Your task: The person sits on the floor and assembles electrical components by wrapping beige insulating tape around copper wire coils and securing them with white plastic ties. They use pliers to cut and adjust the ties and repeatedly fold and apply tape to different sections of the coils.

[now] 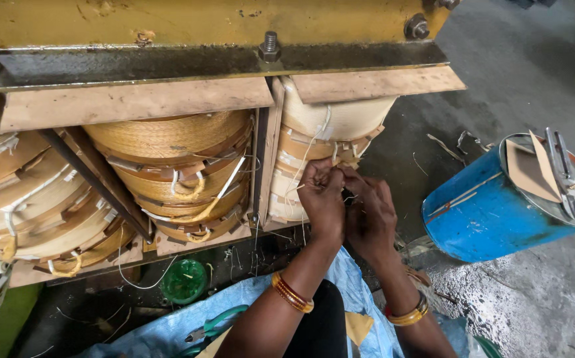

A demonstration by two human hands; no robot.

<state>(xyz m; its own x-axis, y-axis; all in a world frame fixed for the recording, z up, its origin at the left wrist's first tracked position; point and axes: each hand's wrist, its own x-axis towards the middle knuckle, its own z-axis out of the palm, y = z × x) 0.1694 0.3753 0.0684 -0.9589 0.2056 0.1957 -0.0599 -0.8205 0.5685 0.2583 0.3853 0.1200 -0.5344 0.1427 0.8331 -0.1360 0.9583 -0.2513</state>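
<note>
Near the middle of the frame both hands are working close together against the right-hand pale paper-wrapped winding coil (pixel 330 142) of a large transformer core. The left hand (pixel 322 199) is closing its fingertips on a thin white cotton tie string (pixel 308 154) that is running down the face of the coil, and the right hand (pixel 369 215) is pressing in beside it, fingers curled together on the same string or its knot; exactly what the right fingers are pinching cannot be told, since the left hand is covering them. The tying on this coil is judged to be in progress rather than finished: the string is hanging slack and loose ends are trailing below the hands. To the left of centre, the middle tan, rope-wound coil (pixel 171 159) is already showing looped white ties across its layers, and the left-hand brown coil (pixel 32 205) at the frame's left edge is carrying ties too, so those two appear done. Above, the yellow steel clamp beam (pixel 201 23) is sitting bolted over wooden packing boards (pixel 135 99). At the right of the frame a blue metal drum (pixel 483 212) is lying tilted on the grey concrete floor (pixel 532 73), with a piece of brown card (pixel 529 171) on its lid. A small green plastic cup (pixel 184 280) is standing below the coils.
</note>
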